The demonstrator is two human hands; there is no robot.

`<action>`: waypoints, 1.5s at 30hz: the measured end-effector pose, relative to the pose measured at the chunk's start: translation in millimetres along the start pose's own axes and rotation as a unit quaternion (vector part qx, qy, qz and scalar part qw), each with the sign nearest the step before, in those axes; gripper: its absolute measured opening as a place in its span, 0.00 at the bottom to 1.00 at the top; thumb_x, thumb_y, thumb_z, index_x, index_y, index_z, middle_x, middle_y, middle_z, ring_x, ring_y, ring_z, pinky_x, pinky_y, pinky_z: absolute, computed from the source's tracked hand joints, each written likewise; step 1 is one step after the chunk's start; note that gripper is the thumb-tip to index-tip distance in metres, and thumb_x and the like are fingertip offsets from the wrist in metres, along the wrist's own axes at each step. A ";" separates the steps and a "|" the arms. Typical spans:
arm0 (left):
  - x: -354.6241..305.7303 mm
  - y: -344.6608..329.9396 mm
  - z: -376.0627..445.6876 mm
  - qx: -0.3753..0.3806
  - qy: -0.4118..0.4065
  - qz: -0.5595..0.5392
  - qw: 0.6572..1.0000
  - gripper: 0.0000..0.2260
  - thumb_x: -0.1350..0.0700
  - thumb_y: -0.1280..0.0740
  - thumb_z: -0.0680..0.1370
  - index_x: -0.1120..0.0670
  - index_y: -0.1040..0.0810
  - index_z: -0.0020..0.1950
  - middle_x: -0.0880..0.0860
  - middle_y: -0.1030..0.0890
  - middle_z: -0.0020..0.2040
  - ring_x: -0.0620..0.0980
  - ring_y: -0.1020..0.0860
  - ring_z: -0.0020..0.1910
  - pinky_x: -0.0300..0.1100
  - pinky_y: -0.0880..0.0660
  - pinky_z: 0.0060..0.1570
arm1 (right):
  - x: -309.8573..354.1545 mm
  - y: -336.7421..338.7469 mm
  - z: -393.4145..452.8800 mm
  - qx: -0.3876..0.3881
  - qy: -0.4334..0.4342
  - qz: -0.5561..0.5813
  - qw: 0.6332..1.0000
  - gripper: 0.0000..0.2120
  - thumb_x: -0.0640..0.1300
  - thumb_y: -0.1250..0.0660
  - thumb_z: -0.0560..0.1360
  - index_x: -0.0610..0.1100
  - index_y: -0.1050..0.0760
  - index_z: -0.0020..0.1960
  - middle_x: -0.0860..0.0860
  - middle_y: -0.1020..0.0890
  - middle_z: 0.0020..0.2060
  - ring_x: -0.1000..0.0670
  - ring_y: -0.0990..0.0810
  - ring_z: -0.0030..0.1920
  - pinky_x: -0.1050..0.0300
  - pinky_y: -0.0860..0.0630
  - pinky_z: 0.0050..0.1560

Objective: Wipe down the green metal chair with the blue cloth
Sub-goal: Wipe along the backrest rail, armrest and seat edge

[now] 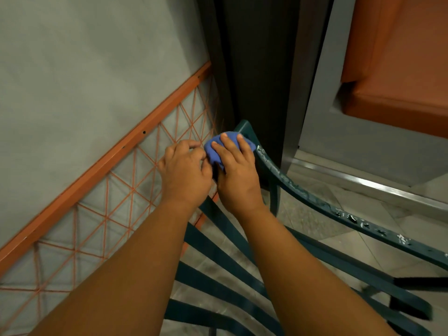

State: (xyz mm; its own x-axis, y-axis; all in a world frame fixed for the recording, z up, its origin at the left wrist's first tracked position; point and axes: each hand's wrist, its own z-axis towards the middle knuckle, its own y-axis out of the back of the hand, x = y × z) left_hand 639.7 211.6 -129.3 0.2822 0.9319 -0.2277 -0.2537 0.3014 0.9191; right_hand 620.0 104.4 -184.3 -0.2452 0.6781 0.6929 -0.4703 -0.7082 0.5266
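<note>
The green metal chair (315, 202) fills the lower right, its slatted seat below my arms and its top rail, with chipped paint, running from the centre to the right edge. A bunched blue cloth (213, 151) sits on the chair's upper left corner. My right hand (235, 173) lies over the cloth with fingers spread and presses it onto the metal. My left hand (184, 170) is right beside it, fingers curled, and pinches the cloth's left edge. Most of the cloth is hidden under my hands.
A grey wall panel with an orange rail (101, 166) and orange string lattice runs along the left. A dark pillar (257, 69) stands behind the chair corner. An orange cushioned bench (400, 69) is at the upper right, a metal floor strip (363, 183) below it.
</note>
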 end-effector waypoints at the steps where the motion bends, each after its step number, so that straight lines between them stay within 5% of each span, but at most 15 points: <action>1: 0.5 0.4 -0.6 -0.003 0.000 -0.002 1.000 0.06 0.54 0.36 0.76 0.53 0.19 0.47 0.50 0.25 0.61 0.54 0.32 0.61 0.51 0.35 0.57 | -3.0 0.2 10.9 0.017 0.020 -0.030 0.999 0.18 0.39 0.36 0.76 0.41 0.26 0.66 0.43 0.26 0.67 0.39 0.38 0.73 0.46 0.46 0.75; 4: 0.2 0.8 -0.9 -0.005 0.000 -0.006 1.000 0.07 0.53 0.36 0.77 0.52 0.19 0.47 0.50 0.24 0.60 0.54 0.32 0.61 0.52 0.36 0.57 | -17.4 5.8 47.6 0.100 0.036 -0.113 0.988 0.20 0.44 0.46 0.76 0.41 0.24 0.62 0.44 0.24 0.65 0.41 0.35 0.71 0.39 0.39 0.70; 7: -0.2 0.4 -1.3 -0.007 -0.001 -0.008 1.000 0.08 0.53 0.36 0.77 0.52 0.18 0.47 0.50 0.24 0.59 0.54 0.31 0.61 0.53 0.36 0.58 | -29.4 15.9 74.3 0.108 -0.010 -0.154 0.982 0.17 0.40 0.43 0.77 0.44 0.26 0.64 0.46 0.29 0.69 0.44 0.40 0.74 0.43 0.42 0.72; 10: -0.5 -0.2 -0.6 -0.009 -0.003 -0.008 1.000 0.08 0.53 0.36 0.77 0.53 0.18 0.46 0.50 0.24 0.59 0.54 0.31 0.61 0.53 0.36 0.58 | -28.2 33.1 78.2 0.010 -0.077 -0.072 0.994 0.16 0.42 0.43 0.80 0.43 0.29 0.67 0.45 0.29 0.69 0.45 0.40 0.73 0.51 0.47 0.74; 13: -0.3 -0.4 0.2 -0.012 -0.007 -0.004 1.000 0.07 0.53 0.36 0.77 0.53 0.19 0.46 0.50 0.24 0.59 0.54 0.31 0.61 0.53 0.36 0.58 | -28.9 32.6 68.1 0.057 -0.101 0.032 0.993 0.19 0.50 0.42 0.80 0.50 0.31 0.70 0.48 0.36 0.74 0.46 0.45 0.75 0.51 0.50 0.74; 21: -2.4 0.9 -0.9 -0.004 -0.010 0.014 1.000 0.09 0.53 0.38 0.78 0.53 0.19 0.49 0.50 0.25 0.61 0.53 0.32 0.63 0.52 0.37 0.60 | -34.0 29.3 99.2 0.148 -0.214 0.020 0.965 0.14 0.55 0.47 0.81 0.55 0.31 0.64 0.46 0.31 0.63 0.44 0.34 0.61 0.50 0.32 0.55; 26: -3.1 1.2 -1.5 -0.008 -0.014 0.016 1.000 0.08 0.53 0.37 0.78 0.53 0.19 0.48 0.50 0.25 0.60 0.53 0.32 0.62 0.52 0.37 0.60 | -44.0 23.1 95.8 0.052 -0.291 0.110 0.949 0.15 0.53 0.47 0.82 0.51 0.30 0.64 0.47 0.25 0.56 0.45 0.26 0.57 0.47 0.26 0.58; 29: -1.5 -1.0 -0.5 -0.008 -0.023 0.011 1.000 0.07 0.54 0.37 0.78 0.54 0.20 0.47 0.51 0.25 0.60 0.53 0.31 0.62 0.52 0.37 0.60 | -40.3 12.2 57.0 -0.033 -0.209 0.100 0.972 0.17 0.48 0.43 0.81 0.50 0.32 0.70 0.48 0.27 0.64 0.47 0.30 0.65 0.54 0.35 0.67; 32: 0.5 -3.9 1.8 0.004 -0.051 -0.018 0.999 0.07 0.57 0.39 0.79 0.57 0.22 0.49 0.53 0.25 0.62 0.52 0.29 0.63 0.53 0.38 0.68 | -44.3 10.3 32.0 -0.036 -0.153 0.064 0.985 0.22 0.40 0.40 0.80 0.50 0.35 0.73 0.48 0.34 0.73 0.48 0.39 0.73 0.56 0.42 0.71; 36: -2.5 -2.7 0.9 0.025 -0.056 -0.051 0.997 0.07 0.60 0.41 0.80 0.58 0.25 0.53 0.53 0.27 0.66 0.50 0.33 0.68 0.52 0.50 0.74 | -49.9 35.1 46.3 -0.105 -0.303 0.153 0.935 0.19 0.43 0.41 0.81 0.52 0.32 0.71 0.48 0.24 0.61 0.53 0.25 0.55 0.61 0.27 0.54; 39: -4.6 -0.7 -2.4 0.019 -0.082 -0.050 0.995 0.10 0.62 0.41 0.79 0.55 0.26 0.59 0.53 0.29 0.68 0.51 0.33 0.70 0.53 0.49 0.74 | -46.0 39.5 49.9 -0.182 -0.308 0.200 0.912 0.20 0.43 0.41 0.81 0.53 0.33 0.71 0.49 0.25 0.64 0.51 0.25 0.62 0.57 0.28 0.62; 42: -8.1 3.2 -1.9 0.031 -0.119 -0.016 0.992 0.18 0.64 0.42 0.80 0.56 0.30 0.69 0.56 0.32 0.72 0.54 0.35 0.72 0.52 0.47 0.74 | -44.9 34.7 45.6 -0.147 -0.266 0.183 0.935 0.23 0.43 0.40 0.80 0.55 0.38 0.74 0.50 0.32 0.71 0.49 0.33 0.71 0.48 0.34 0.70; 45: -19.9 4.4 8.8 0.092 -0.174 0.045 0.979 0.22 0.60 0.43 0.81 0.56 0.40 0.76 0.55 0.42 0.77 0.53 0.42 0.75 0.48 0.46 0.74 | -47.2 28.0 37.8 -0.050 -0.235 0.152 0.959 0.26 0.42 0.41 0.81 0.53 0.44 0.76 0.50 0.41 0.76 0.49 0.43 0.75 0.52 0.42 0.74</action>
State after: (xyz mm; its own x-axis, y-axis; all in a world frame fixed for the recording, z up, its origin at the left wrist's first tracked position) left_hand 641.1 192.6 -117.9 0.5724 0.8185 -0.0496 -0.1294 0.1499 0.9802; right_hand 650.5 45.1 -183.7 0.0147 0.2628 0.9648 -0.5230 -0.8203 0.2314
